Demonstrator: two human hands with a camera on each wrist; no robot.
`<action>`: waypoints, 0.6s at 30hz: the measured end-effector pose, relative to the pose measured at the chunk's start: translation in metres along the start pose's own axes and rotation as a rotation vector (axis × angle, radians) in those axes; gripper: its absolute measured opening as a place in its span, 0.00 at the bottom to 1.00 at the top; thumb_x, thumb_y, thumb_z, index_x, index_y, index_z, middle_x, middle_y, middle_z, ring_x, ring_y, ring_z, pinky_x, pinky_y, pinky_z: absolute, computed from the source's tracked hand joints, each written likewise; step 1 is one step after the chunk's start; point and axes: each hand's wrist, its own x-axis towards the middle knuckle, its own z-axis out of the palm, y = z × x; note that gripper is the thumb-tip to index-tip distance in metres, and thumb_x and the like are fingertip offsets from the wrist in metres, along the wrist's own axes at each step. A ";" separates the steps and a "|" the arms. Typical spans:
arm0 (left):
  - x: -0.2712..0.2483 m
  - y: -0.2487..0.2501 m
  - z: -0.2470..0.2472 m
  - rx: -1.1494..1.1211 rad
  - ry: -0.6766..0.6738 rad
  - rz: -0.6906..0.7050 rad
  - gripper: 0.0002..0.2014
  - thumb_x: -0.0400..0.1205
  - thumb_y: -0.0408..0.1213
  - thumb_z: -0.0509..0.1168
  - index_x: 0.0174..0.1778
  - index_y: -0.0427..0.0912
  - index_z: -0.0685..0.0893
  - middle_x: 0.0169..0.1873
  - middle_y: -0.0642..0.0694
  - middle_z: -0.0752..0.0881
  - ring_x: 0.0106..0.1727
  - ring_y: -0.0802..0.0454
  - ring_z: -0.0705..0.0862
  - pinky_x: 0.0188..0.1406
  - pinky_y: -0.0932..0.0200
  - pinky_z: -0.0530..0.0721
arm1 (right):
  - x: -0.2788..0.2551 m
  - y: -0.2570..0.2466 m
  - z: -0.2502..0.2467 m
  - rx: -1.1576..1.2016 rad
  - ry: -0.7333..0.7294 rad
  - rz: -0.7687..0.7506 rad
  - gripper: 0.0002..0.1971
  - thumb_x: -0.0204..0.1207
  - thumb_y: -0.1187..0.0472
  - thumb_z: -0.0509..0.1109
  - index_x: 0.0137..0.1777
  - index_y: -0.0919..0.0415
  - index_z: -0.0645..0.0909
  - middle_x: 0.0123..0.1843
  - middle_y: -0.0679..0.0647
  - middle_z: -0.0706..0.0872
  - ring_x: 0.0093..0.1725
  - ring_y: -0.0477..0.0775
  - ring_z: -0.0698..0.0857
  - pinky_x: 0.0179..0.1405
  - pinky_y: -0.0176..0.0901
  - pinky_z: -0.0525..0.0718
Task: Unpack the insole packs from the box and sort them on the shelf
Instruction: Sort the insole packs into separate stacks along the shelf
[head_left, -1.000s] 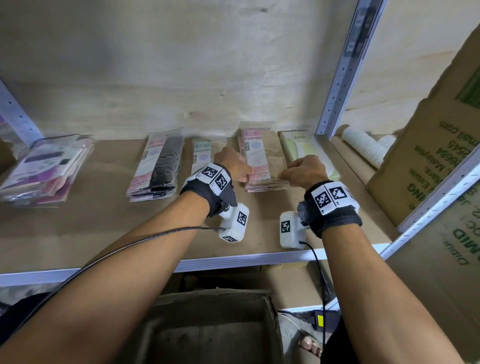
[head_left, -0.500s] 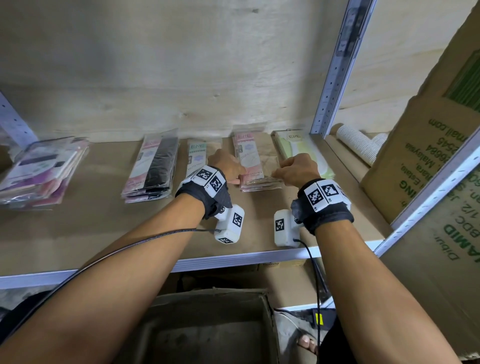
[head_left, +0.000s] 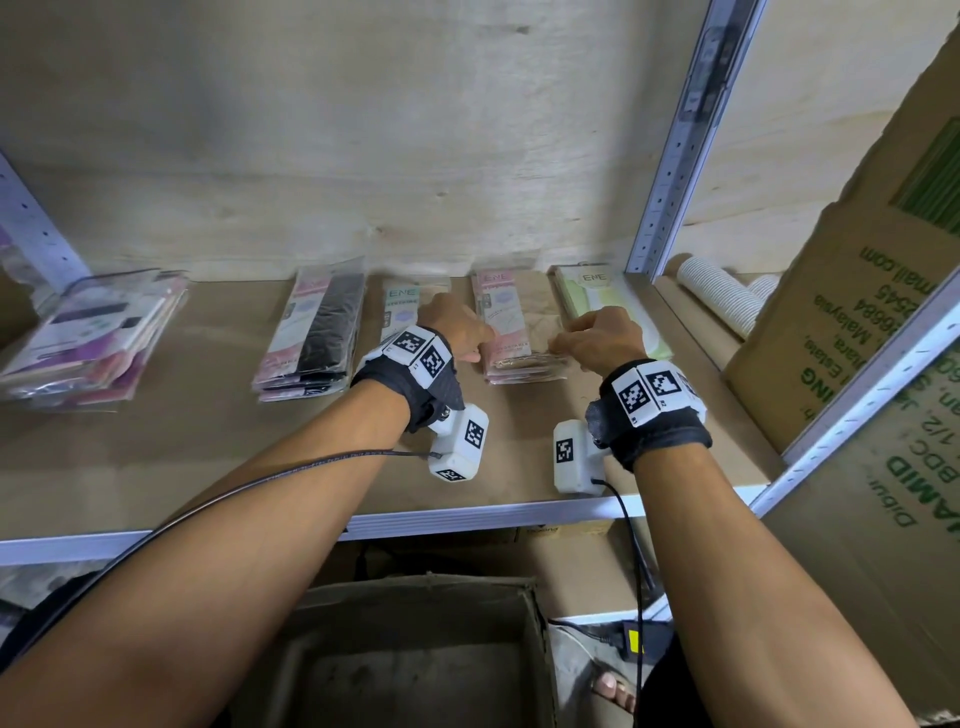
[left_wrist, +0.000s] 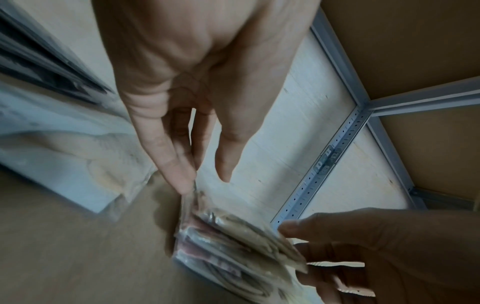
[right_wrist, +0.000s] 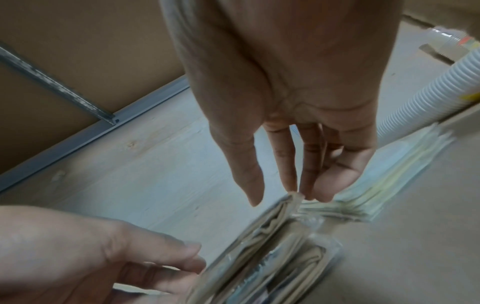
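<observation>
A stack of pink-and-beige insole packs (head_left: 506, 332) lies flat on the brown shelf board (head_left: 208, 457). My left hand (head_left: 480, 354) touches the stack's near left corner; in the left wrist view its straight fingers (left_wrist: 179, 176) rest against the edges of the packs (left_wrist: 233, 246), thumb apart. On the near right corner is my right hand (head_left: 560, 343), with its fingertips (right_wrist: 306, 191) on the top pack's edge (right_wrist: 272, 257). Neither hand grips a pack. The open cardboard box (head_left: 415, 660) stands below the shelf, and what I see of its inside shows no packs.
Other piles line the shelf: black packs (head_left: 317, 332), a blue-label pack (head_left: 402, 306), green packs (head_left: 602, 301) and a mixed pile (head_left: 88, 338) at far left. A metal upright (head_left: 680, 140), stacked paper cups (head_left: 722, 296) and a large carton (head_left: 857, 312) stand to the right.
Both hands stay at the near corners of the pink-and-beige stack. The view has shifted slightly, and nothing was picked up or let go.
</observation>
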 end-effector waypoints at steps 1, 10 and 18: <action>0.000 0.000 -0.004 0.011 0.012 0.017 0.13 0.78 0.32 0.76 0.57 0.32 0.87 0.55 0.36 0.90 0.49 0.43 0.92 0.44 0.55 0.93 | 0.000 -0.002 -0.001 0.004 0.025 -0.016 0.15 0.71 0.58 0.80 0.55 0.63 0.88 0.56 0.60 0.89 0.56 0.60 0.88 0.58 0.51 0.88; -0.028 -0.010 -0.064 -0.049 0.181 0.154 0.09 0.79 0.36 0.74 0.55 0.42 0.90 0.51 0.40 0.92 0.45 0.45 0.93 0.50 0.51 0.92 | -0.016 -0.029 0.017 0.119 0.065 -0.276 0.07 0.75 0.60 0.74 0.52 0.56 0.89 0.44 0.54 0.92 0.47 0.53 0.90 0.56 0.44 0.86; -0.067 -0.050 -0.148 -0.299 0.392 0.218 0.08 0.83 0.44 0.70 0.42 0.46 0.89 0.36 0.46 0.91 0.31 0.55 0.86 0.29 0.66 0.86 | -0.062 -0.059 0.063 0.204 -0.163 -0.419 0.03 0.77 0.63 0.75 0.49 0.58 0.88 0.37 0.55 0.89 0.32 0.51 0.87 0.30 0.36 0.80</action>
